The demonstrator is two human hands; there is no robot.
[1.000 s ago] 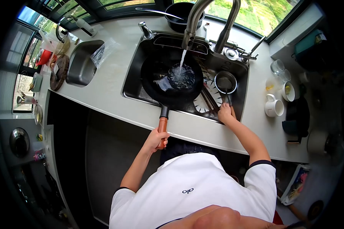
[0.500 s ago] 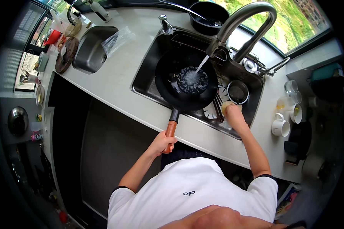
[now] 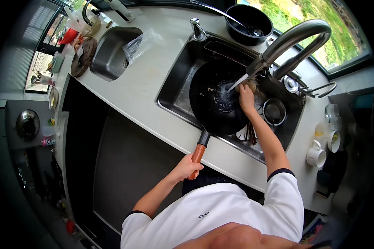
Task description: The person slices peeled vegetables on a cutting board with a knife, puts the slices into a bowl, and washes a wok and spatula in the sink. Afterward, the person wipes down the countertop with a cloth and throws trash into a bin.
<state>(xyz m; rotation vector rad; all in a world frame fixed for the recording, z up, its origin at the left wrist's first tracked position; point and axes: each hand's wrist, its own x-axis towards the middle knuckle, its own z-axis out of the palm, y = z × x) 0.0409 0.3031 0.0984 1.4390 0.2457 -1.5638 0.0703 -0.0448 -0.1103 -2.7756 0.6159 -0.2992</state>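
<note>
Black wok (image 3: 218, 106) sits wet in the sink (image 3: 174, 89) under the running faucet (image 3: 295, 39), left hand (image 3: 189, 166) clasping its orange handle (image 3: 198, 154), right hand (image 3: 246, 97) holding a scrubber (image 3: 250, 85), small pot (image 3: 274, 111) beside.

We've got the wok (image 3: 220, 103) sitting in the main sink (image 3: 174, 89) at upper centre of the frame, handle (image 3: 198, 154) sticking out over the counter edge toward lower centre. The faucet (image 3: 293, 41) arches over it from the upper right. A small pot (image 3: 274, 111) sits right of the wok, and mugs (image 3: 316, 157) stand on the counter at far right. A second sink (image 3: 112, 54) is upper left.
</note>
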